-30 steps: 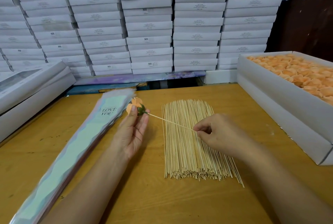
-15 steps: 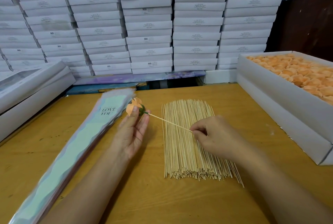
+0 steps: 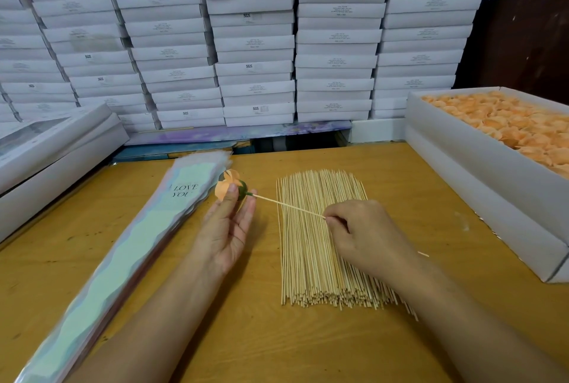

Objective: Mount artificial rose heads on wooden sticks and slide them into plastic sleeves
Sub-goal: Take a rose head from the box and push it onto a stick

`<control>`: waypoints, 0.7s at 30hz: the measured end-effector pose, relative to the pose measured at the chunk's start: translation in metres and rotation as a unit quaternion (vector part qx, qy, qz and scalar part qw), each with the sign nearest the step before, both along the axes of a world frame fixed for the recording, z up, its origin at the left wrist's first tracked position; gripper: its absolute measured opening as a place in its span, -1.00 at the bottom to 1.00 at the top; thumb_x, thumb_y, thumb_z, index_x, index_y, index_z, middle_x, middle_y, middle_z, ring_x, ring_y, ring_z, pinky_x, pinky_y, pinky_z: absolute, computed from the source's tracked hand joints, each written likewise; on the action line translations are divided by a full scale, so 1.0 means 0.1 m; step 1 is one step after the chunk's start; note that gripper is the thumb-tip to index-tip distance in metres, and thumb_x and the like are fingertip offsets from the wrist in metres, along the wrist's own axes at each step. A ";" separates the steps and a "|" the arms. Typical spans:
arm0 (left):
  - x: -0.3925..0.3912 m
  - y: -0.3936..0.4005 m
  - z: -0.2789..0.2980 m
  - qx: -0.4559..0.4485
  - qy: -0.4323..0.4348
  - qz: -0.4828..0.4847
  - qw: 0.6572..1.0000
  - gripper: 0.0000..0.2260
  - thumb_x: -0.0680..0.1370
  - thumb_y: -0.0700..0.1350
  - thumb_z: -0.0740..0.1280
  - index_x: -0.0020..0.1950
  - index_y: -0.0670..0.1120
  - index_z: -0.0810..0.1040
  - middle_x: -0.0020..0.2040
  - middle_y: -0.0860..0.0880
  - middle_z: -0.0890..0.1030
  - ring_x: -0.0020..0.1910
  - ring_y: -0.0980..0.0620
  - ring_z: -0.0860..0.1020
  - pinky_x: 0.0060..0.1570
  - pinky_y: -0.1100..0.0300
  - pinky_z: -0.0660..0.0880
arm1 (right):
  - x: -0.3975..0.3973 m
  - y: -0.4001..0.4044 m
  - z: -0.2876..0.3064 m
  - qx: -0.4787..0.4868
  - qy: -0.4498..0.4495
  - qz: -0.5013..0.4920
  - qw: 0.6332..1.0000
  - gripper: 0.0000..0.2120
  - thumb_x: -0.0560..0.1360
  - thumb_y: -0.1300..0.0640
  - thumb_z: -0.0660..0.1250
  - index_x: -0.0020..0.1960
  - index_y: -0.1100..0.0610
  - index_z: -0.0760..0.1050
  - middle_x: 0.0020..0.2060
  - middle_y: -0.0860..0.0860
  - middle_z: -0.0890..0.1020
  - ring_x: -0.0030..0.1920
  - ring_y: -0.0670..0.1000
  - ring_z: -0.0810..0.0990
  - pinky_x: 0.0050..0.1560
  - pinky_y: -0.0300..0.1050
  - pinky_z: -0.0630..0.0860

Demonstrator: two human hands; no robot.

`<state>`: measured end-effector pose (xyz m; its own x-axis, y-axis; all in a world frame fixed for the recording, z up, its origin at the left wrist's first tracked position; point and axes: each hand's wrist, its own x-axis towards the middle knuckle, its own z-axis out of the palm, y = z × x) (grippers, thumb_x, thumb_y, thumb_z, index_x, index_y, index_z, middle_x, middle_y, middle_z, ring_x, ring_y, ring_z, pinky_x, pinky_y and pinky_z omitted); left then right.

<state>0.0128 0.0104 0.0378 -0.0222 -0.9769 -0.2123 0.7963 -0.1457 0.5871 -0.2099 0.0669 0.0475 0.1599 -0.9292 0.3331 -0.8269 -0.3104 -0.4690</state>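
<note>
**Desk:** What fills the back of the frame?

**Photographer:** A wall of stacked white boxes, some printed "SGS", rising behind a wooden table. A person's two bare forearms reach in from the bottom edge.

**Desk:** And on the table itself?

**Photographer:** At the right edge, a long white box lies open, packed with peach rose heads. At the left edge sit two flat white boxes, one on the other. A stack of plastic sleeves printed "I LOVE YOU" runs diagonally from the near left corner toward the middle. A broad bundle of wooden sticks lies in the centre, pointed ends away from the person.

**Desk:** The hands?

**Photographer:** The left hand is raised, palm turned toward the right, pinching a single peach rose head by its green base between thumb and fingertips, just beside the wide end of the sleeves. The right hand hovers above the bundle, fingers curled, pinching one stick near its middle.

**Desk:** Where does that stick sit?

**Photographer:** Its far tip meets the green base of the rose. Its other end shows past the right hand's wrist, near the long box.
</note>
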 end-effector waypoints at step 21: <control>0.06 -0.01 0.06 -0.002 0.005 0.031 1.000 -0.83 0.56 -0.19 0.38 0.12 -0.22 0.59 -0.09 -0.18 0.72 -0.14 0.01 0.73 -0.04 0.18 0.64 | 0.00 -0.02 -0.04 -0.049 -0.020 -0.051 0.997 -0.92 0.57 0.02 0.39 -0.05 0.00 0.63 -0.25 -0.22 0.57 -0.22 -0.23 0.53 -0.21 -0.29 0.50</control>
<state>0.0191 0.0093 0.0435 0.0355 -0.9772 -0.2095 0.8099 -0.0947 0.5789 -0.2100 0.0650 0.0434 0.0504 -0.9028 0.4271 -0.8376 -0.2711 -0.4743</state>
